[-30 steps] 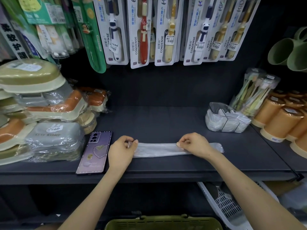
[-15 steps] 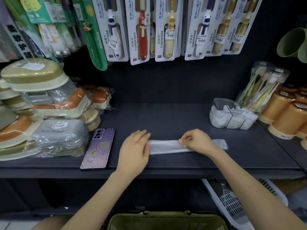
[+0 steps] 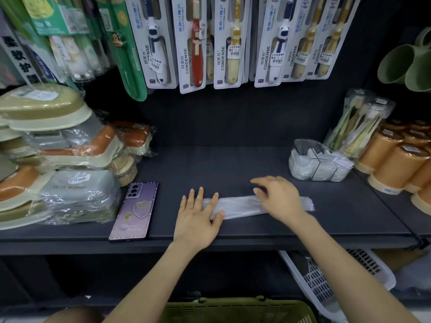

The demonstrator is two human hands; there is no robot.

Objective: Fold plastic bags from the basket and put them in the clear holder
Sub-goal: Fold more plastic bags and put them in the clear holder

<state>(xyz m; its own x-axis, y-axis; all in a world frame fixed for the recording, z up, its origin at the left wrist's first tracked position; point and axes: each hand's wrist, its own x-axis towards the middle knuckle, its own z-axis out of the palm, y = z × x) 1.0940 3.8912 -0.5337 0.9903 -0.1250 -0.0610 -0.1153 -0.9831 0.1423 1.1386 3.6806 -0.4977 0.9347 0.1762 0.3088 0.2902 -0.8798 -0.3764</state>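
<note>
Your plastic bag (image 3: 238,207), a long thin strip near the shelf's (image 3: 256,164) front edge, looks light, limp and slippery, so with your left hand (image 3: 198,220) pressing flat on its left end, pinch the end under your loosely spread right hand (image 3: 279,201).

Phone (image 3: 134,210) left of bag (image 3: 238,206); holder (image 3: 319,164) behind-right, all on shelf (image 3: 233,166).
</note>
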